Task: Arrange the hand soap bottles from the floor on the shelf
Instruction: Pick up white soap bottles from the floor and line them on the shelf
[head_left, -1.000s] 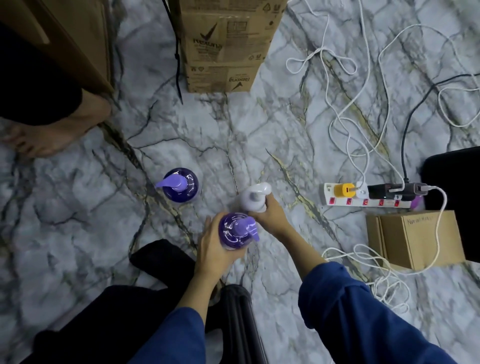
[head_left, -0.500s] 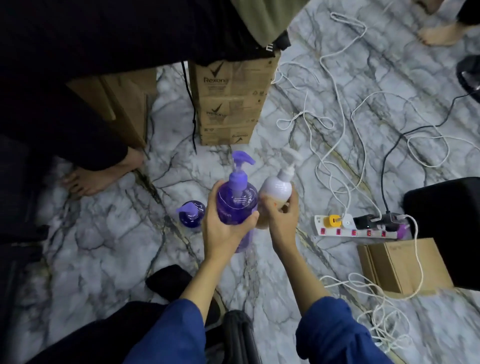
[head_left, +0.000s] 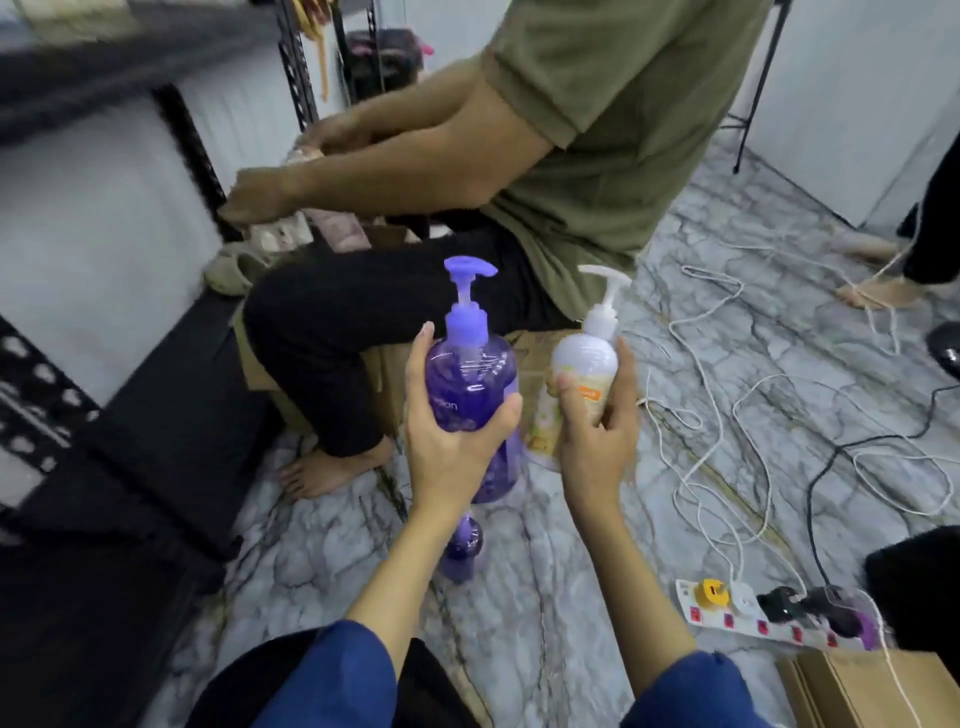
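two bottles up, shelf to my left

two soap bottles are in my hands and off the floor, so i judge this the carry step: lifted, not yet placed. my left hand (head_left: 457, 441) grasps the purple bottle (head_left: 470, 384) around its body, pump upright. my right hand (head_left: 597, 436) grasps the white bottle (head_left: 584, 374), thumb on its label, just to the right of the purple one. a small purple bottle (head_left: 462, 551) stands on the marble floor (head_left: 571, 597) below my left wrist, waiting.

the black shelf (head_left: 78, 467) lies well to the left of my left hand, blurred. the next move, i think, calls for swinging both bottles left and setting them upright on a tier, clear of the seated person (head_left: 519, 182) ahead. a power strip (head_left: 779, 618) lies right of my right arm.

against half a second ago, the bottles ride higher and the view has tilted up: the seated person and shelf now show, and the small bottle sits nearer my wrist.
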